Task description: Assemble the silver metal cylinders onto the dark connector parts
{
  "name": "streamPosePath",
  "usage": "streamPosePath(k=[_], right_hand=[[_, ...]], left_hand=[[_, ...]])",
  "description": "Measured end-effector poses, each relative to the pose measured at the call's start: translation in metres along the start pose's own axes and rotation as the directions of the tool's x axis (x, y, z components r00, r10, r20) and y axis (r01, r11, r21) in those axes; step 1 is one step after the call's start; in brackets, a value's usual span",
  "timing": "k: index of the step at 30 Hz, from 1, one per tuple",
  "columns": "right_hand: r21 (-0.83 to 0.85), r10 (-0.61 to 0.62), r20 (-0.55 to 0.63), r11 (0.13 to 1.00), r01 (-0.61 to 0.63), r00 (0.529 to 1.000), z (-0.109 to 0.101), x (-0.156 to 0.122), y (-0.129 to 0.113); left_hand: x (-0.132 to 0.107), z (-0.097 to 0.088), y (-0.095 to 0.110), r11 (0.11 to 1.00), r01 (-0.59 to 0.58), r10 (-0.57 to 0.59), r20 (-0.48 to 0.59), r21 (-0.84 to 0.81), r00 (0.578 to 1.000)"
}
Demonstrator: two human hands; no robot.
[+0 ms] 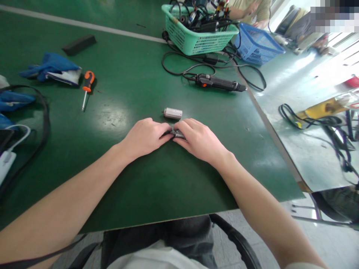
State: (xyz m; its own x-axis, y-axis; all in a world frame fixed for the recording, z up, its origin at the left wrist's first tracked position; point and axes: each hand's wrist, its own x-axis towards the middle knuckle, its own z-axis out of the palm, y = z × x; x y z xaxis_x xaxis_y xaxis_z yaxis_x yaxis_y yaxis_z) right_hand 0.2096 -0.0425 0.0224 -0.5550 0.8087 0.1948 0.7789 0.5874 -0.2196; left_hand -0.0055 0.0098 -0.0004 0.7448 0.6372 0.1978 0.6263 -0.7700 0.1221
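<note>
My left hand (pixel 148 136) and my right hand (pixel 199 139) meet low over the green table, fingertips almost touching. A small grey metal cylindrical piece (pixel 179 135) sits in the closed fingers of my right hand. Pinched between my left thumb and fingers is a small dark piece (pixel 167 132), mostly covered; it meets the metal piece, but I cannot tell whether they are joined. Just beyond my fingertips lies a silver cylinder (pixel 173 113) on its side, with a thin stub at its left end.
Farther back lie a black electric screwdriver (pixel 217 82) with its cable, a green basket (pixel 196 43) full of cables and tools, and a blue basket (pixel 258 46). Leftward are an orange-handled screwdriver (pixel 88 84), blue gloves (pixel 57 69) and a dark block (pixel 80 45). People sit beyond.
</note>
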Motion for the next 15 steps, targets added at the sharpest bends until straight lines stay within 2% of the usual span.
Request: streamPosePath(k=[5,8,11,15], right_hand=[[-0.111,-0.06,0.089,0.991,0.07,0.994,-0.011,-0.002,-0.004],[-0.162,0.019,0.131,0.987,0.003,0.991,-0.019,-0.009,0.008],[-0.196,0.118,0.096,0.976,-0.097,0.988,-0.024,-0.028,0.044],[-0.242,0.264,-0.012,0.935,-0.259,0.964,-0.03,-0.071,0.112]], left_hand=[[0.0,-0.001,0.0,0.998,0.065,-0.064,0.012,-0.02,0.998],[-0.001,-0.003,0.0,0.997,0.065,-0.064,0.03,-0.036,0.998],[-0.002,-0.006,0.001,0.997,0.054,-0.052,0.043,-0.046,0.998],[-0.004,-0.008,0.001,0.998,0.041,-0.04,0.032,-0.045,0.999]])
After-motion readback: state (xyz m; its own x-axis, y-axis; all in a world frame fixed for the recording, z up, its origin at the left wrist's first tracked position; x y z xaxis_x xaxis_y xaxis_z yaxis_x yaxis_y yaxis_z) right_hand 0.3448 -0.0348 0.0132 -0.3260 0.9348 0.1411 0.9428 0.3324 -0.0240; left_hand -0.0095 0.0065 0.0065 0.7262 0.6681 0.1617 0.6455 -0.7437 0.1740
